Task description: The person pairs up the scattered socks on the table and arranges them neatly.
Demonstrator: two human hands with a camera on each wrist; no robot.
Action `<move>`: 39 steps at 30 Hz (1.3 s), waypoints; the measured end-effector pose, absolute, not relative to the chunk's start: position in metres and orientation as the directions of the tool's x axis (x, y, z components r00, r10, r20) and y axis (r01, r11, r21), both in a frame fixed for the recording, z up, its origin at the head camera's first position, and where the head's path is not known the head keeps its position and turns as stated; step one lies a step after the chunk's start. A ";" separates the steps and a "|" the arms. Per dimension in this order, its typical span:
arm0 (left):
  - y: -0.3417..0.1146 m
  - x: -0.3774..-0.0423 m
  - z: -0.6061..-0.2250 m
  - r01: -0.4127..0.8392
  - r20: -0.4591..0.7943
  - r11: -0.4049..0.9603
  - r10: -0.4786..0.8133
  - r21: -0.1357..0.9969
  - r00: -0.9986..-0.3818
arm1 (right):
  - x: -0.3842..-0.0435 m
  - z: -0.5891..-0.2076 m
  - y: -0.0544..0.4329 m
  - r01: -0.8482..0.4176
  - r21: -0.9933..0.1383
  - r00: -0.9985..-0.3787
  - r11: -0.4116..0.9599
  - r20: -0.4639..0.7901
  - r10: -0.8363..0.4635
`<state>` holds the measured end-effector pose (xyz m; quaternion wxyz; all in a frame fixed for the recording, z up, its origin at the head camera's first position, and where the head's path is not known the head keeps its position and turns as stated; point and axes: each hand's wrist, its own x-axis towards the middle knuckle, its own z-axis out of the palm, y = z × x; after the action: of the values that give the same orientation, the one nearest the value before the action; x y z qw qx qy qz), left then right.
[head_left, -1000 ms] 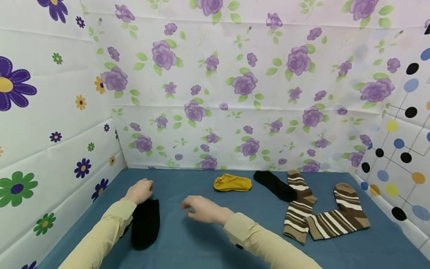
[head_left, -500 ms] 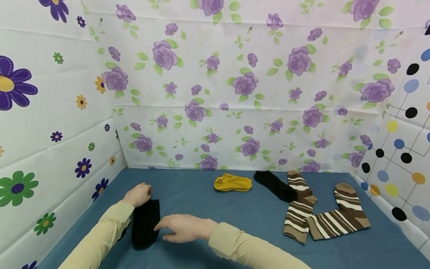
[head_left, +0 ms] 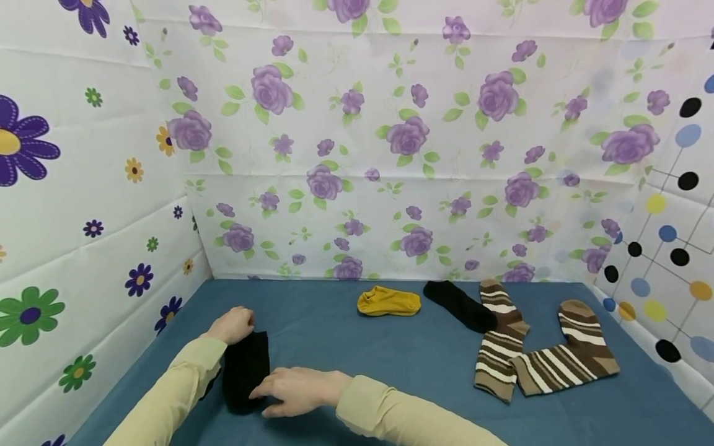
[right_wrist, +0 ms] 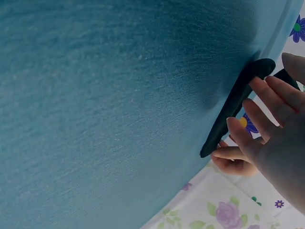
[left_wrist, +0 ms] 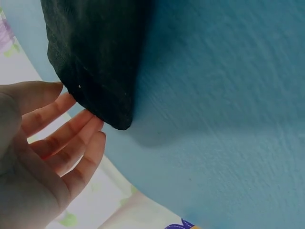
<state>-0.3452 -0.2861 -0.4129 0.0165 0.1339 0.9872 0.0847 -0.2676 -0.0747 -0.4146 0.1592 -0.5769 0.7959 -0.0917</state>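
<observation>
A black sock lies lengthwise on the blue cloth at the left. My left hand is at its far end; in the left wrist view the thumb and fingertips touch the edge of the sock, the fingers loosely extended. From the right, my right hand reaches across to the near end, its outstretched fingertips at the sock's side. The right wrist view shows those fingers against the long side of the sock. Another black piece peeks out beside my left forearm, mostly hidden.
A yellow sock lies at the back middle of the blue cloth. To its right, another black sock overlaps one brown striped sock; a second brown striped sock lies alongside. Patterned sheets enclose the back and sides.
My right hand has moved left and nearer to me, from above the cloth to the black sock's near end. My left hand has shifted slightly nearer to me at the far end.
</observation>
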 end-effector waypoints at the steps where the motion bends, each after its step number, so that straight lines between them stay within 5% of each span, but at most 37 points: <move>1: -0.286 -0.346 -0.414 0.256 -0.017 0.950 0.263 0.176 -0.965 | -0.268 -0.415 -0.074 -0.888 -0.331 -0.285 0.318 -0.148 -0.947; 15: -0.286 -0.344 -0.408 0.258 -0.056 0.951 0.271 0.172 -0.961 | -0.270 -0.406 -0.065 -0.895 -0.306 -0.312 0.326 -0.096 -0.945; 23: -0.290 -0.342 -0.406 0.309 -0.050 0.921 0.330 0.238 -0.943 | -0.265 -0.410 -0.068 -0.858 -0.257 -0.459 0.445 -0.006 -0.889; 33: -0.297 -0.344 -0.409 0.376 -0.059 0.886 0.405 0.271 -0.912 | -0.257 -0.412 -0.077 -0.598 -0.318 -0.768 0.736 -0.038 -0.640; 39: -0.295 -0.342 -0.409 0.387 -0.066 0.889 0.413 0.243 -0.908 | -0.257 -0.415 -0.080 -0.517 -0.277 -0.825 0.810 -0.091 -0.558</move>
<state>-0.3425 -0.2948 -0.4093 0.0580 0.2061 0.9702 0.1131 -0.2572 -0.0796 -0.4151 0.0844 -0.2837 0.9475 -0.1211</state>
